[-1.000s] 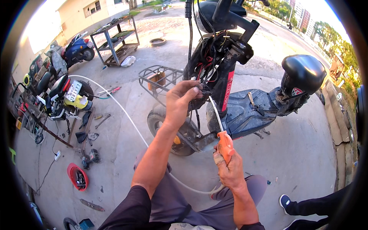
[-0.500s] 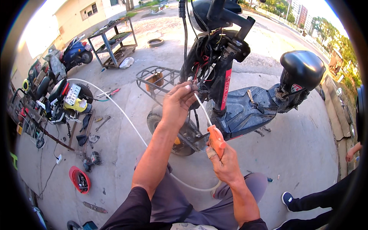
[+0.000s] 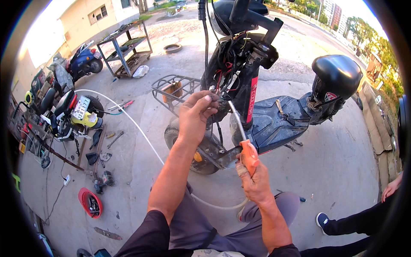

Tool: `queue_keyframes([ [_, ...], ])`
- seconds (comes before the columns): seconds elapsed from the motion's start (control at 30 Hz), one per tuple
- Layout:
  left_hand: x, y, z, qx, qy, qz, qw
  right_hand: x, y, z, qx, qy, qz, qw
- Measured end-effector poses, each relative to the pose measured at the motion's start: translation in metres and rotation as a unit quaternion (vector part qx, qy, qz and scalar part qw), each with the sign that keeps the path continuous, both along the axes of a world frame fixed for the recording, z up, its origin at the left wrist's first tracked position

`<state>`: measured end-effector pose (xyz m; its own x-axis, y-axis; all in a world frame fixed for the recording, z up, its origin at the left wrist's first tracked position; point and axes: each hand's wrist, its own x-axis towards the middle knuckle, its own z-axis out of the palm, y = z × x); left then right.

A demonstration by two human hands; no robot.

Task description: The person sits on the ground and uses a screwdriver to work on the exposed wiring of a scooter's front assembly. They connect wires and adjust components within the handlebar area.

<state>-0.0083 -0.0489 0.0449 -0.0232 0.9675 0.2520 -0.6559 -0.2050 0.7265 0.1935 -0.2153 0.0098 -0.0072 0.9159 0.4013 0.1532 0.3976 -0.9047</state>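
1. Since the earlier frame, the tip of the orange-handled tool (image 3: 248,156) has swung right, away from the left fingertips; a bystander's hand (image 3: 391,187) hangs lower at the right edge.
2. Left hand (image 3: 193,115): thumb and forefinger pinch a small dark part (image 3: 215,97) beside the exposed wiring (image 3: 233,70) of the scooter (image 3: 272,122).
3. Right hand (image 3: 254,182): fingers wrap the orange handle; the slim shaft's tip points just right of the pinched part.
4. The tool is probably an air blow gun, since the pale hose (image 3: 147,142) runs toward that hand, which hides any joint.
5. Progress, as judged: the front column (image 3: 253,85) is opened up; loose wires remain, and the dark part is still hand-held.
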Motion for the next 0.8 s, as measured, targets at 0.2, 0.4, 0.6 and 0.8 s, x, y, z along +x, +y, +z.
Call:
queue_keyframes([
  [0.2,0.014,-0.008,0.007,0.059,0.078,0.103,0.990,0.007,-0.001,0.010,-0.092,0.090,-0.044,0.991],
  [0.4,0.014,-0.006,-0.021,0.052,0.265,0.195,0.943,0.021,0.006,-0.004,-0.107,0.031,-0.053,0.992],
  [0.6,0.030,-0.008,-0.020,0.113,0.370,0.301,0.872,0.023,0.008,-0.005,-0.116,0.049,-0.047,0.991],
  [0.8,0.037,-0.016,-0.002,0.118,0.501,0.348,0.783,0.028,0.018,-0.011,-0.137,0.079,-0.074,0.985],
])
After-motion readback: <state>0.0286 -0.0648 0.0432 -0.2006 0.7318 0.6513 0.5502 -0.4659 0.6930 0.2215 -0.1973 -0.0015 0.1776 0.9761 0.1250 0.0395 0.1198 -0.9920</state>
